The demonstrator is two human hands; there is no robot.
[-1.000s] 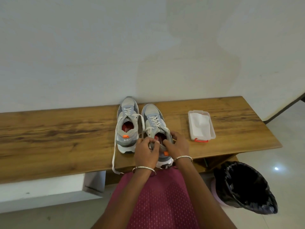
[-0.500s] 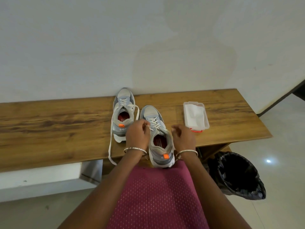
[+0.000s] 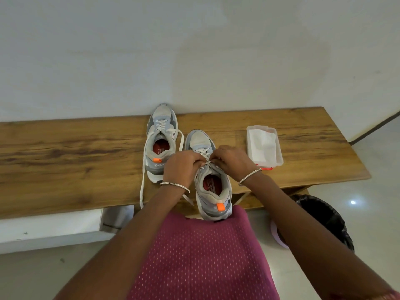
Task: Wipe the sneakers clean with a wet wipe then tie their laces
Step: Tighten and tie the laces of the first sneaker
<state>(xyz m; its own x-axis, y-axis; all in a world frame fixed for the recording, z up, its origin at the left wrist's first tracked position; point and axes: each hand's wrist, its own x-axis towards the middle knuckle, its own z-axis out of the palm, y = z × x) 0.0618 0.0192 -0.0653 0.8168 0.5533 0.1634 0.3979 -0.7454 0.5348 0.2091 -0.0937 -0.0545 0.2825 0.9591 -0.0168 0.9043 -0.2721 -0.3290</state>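
Two grey-and-white sneakers with orange heel tabs stand on the wooden bench (image 3: 65, 161). The right sneaker (image 3: 213, 191) sits near the front edge, its heel over my lap. My left hand (image 3: 180, 167) and my right hand (image 3: 232, 161) meet over its tongue, each pinching its white laces (image 3: 203, 151). The left sneaker (image 3: 161, 144) stands further back, toe against the wall. Its untied lace (image 3: 142, 176) trails over the bench's front edge.
A clear plastic box of wet wipes (image 3: 264, 146) lies on the bench right of the sneakers. A bin lined with a black bag (image 3: 324, 219) stands on the floor at the right. A white wall rises directly behind the bench.
My hands, half a second ago apart on either side of the right sneaker, have come together over its laces. The camera has tilted further down.
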